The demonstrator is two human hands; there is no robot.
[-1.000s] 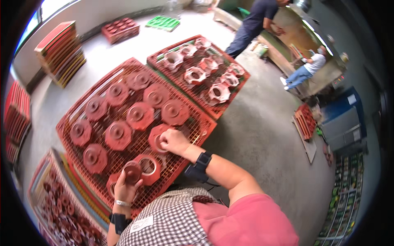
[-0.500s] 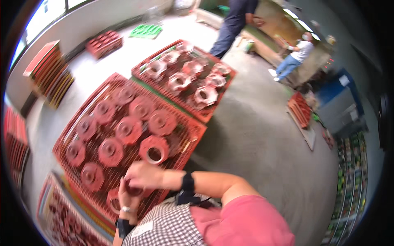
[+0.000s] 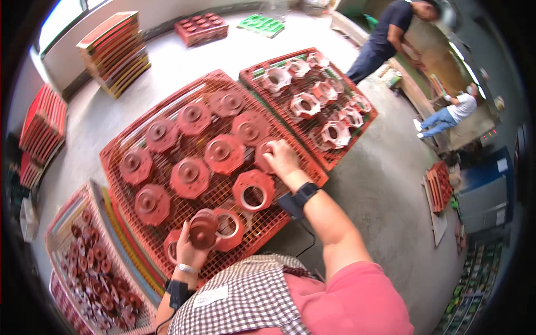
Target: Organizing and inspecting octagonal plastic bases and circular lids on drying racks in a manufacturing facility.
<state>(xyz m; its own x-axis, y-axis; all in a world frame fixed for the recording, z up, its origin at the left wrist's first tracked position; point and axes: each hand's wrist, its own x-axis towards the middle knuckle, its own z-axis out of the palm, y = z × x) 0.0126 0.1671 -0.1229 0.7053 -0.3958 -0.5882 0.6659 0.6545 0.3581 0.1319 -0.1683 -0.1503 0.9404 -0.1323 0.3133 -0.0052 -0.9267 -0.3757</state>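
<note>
My left hand (image 3: 191, 249) holds a small stack of round reddish-brown lids (image 3: 204, 231) over the near edge of a red plastic grid tray (image 3: 134, 206). Farther right, the fingers of my right hand (image 3: 283, 159) are closed at the top of a lid sitting on an octagonal red pot (image 3: 262, 157); the hand partly covers it. Several octagonal pots (image 3: 224, 154) on the tray bear round knobbed lids. An uncovered pot (image 3: 254, 191) shows a pale-rimmed round opening. Another uncovered pot (image 3: 230, 228) stands beside the held lids, partly behind them.
A second red tray (image 3: 329, 162) with open pots adjoins the far right side. At lower left, a pale crate (image 3: 53, 234) holds loose reddish-brown lids. Stacked trays (image 3: 114, 53) stand at the far left. Two people (image 3: 385, 42) are near a bench at the far right.
My right hand has moved from beside my left hand out to a pot farther right. The held lids now show clearly in my left hand. The view has shifted.
</note>
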